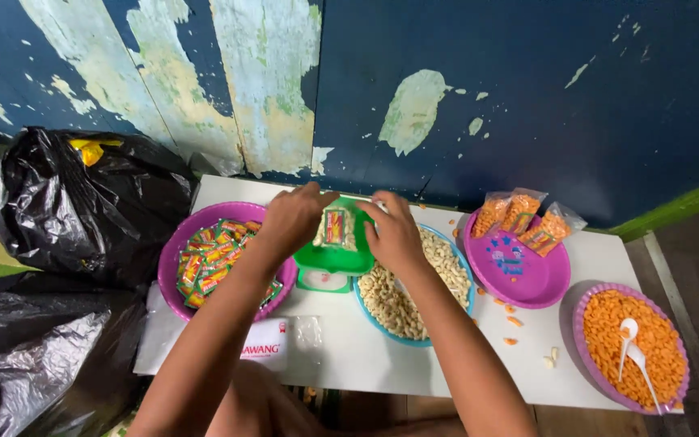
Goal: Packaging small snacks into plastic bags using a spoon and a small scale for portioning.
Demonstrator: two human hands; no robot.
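Resting a clear snack packet [334, 228] on the green scale [335, 257], left hand [297, 218] and right hand [392, 231] both pinch it — steadying it upright, seemingly for weighing.

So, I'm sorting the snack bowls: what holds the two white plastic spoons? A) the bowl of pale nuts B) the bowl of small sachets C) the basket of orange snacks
C: both white spoons lie on the orange snacks in the purple basket at far right.

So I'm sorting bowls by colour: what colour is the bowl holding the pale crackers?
Blue bowl, seen in the head view, just under the right hand.
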